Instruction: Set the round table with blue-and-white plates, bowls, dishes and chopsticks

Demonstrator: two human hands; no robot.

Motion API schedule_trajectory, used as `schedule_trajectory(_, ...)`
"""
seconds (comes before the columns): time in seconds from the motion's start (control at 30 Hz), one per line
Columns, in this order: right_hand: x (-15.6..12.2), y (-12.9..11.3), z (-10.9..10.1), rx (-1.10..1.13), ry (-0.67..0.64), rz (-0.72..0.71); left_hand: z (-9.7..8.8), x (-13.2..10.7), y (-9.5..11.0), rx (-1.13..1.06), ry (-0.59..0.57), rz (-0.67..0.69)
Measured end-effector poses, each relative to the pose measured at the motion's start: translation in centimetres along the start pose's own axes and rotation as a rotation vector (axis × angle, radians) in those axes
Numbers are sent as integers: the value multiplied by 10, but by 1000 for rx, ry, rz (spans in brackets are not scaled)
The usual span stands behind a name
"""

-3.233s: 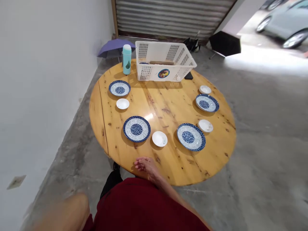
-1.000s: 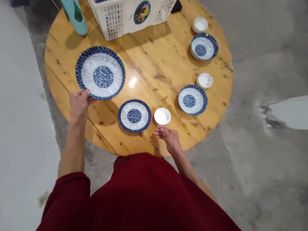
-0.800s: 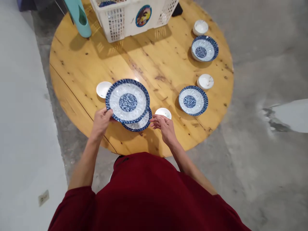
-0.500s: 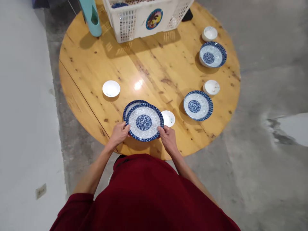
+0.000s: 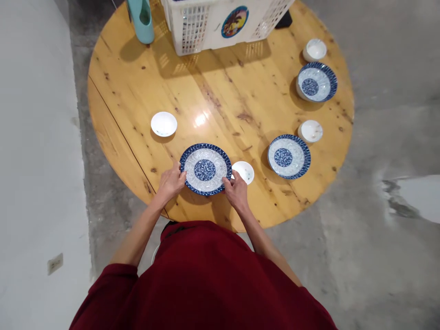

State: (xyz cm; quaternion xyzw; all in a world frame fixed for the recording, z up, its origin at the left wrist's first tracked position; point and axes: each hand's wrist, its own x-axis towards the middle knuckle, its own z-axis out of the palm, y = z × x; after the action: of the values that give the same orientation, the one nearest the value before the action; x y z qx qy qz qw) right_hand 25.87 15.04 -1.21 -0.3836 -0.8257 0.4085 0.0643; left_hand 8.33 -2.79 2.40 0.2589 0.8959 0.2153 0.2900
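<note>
A blue-and-white patterned plate (image 5: pixel 205 169) is held level at the near edge of the round table. My left hand (image 5: pixel 172 182) is closed on its left rim, thumb on top. On the opposite rim, my right hand (image 5: pixel 237 189) pinches the plate the same way. Whatever lies under this plate is hidden. A small white dish (image 5: pixel 244 172) touches or nearly touches its right side, partly behind my right fingers. Further left and back sits another small white dish (image 5: pixel 164 124).
Along the right side stand a patterned plate (image 5: pixel 289 156), a small white bowl (image 5: pixel 310 131), a larger patterned bowl (image 5: pixel 316 82) and another small bowl (image 5: pixel 315 50). At the back are a white basket (image 5: pixel 213 32), a teal object (image 5: pixel 142 23) and a black object (image 5: pixel 284 20) on the wooden table (image 5: pixel 206 82).
The held plate has moved slightly away from my body. It now covers the second patterned plate whose rim showed behind it. The view has shifted a little.
</note>
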Motion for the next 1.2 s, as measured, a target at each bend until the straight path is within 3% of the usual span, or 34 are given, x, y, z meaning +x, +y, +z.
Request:
schedule_trajectory(0.13, 1, -4, 3, -25, -34, 86, -1, 5, -3, 62, 5, -3)
schedule_trajectory(0.8, 18, -8, 8, -399, -139, 113, -6, 20, -6, 320, -42, 8)
schedule_trajectory(0.97, 17, -5, 10, -198, -122, 143, -5, 26, -6, 295, -10, -14)
schedule_trajectory(1.1, 18, -6, 21, 165, -95, 216, 2, 42, -13, 62, 22, 7)
schedule_trajectory(1.2, 23, -13, 28, 283, -77, 265, 5, 52, -17, -93, 53, 14)
